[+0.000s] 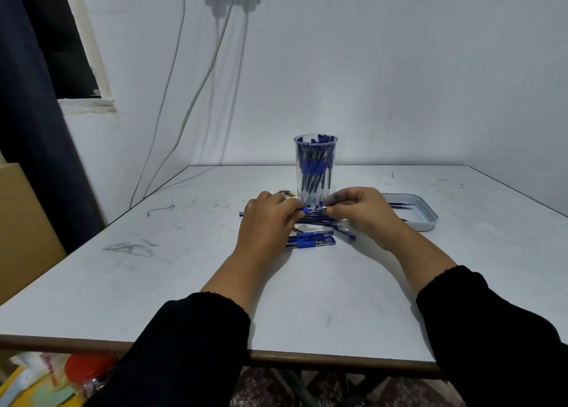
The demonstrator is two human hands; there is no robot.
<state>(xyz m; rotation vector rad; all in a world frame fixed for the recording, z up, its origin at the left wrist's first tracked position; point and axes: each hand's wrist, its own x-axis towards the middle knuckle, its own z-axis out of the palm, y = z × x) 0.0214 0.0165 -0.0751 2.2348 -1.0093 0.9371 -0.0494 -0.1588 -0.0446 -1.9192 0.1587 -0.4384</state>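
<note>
The left hand (270, 219) and the right hand (359, 209) meet over the middle of the table. Between them they hold a slim blue plastic pen (311, 210) just above the surface. The left fingers are curled round its blue grip end, and the right thumb and fingertips pinch the other, silvery end. Directly beneath it lies a loose heap of dark blue pen parts (321, 220). Just nearer the person, a few finished pens with clear barrels and blue grips (310, 240) lie side by side (their barrels carry print, too small to read). Right behind the hands stands a tall clear plastic cup (315, 160), upright and packed with more blue pens. To the right, near the right hand, a shallow pale grey plastic tray (425, 225) holds some thin dark refills (399, 205).

The white laminate table (153, 283) has a brown edge and is scuffed with grey pen scribbles. Behind it rises a white painted wall (399, 83), with pale cables (196, 99) hanging down it from a fitting at the top. A dark blue curtain (30, 129) hangs at the left beside a window opening. Below the table's near left corner sit a red-lidded jar (89, 366) and a wrapper with red lettering (49, 373), too blurred to read.
</note>
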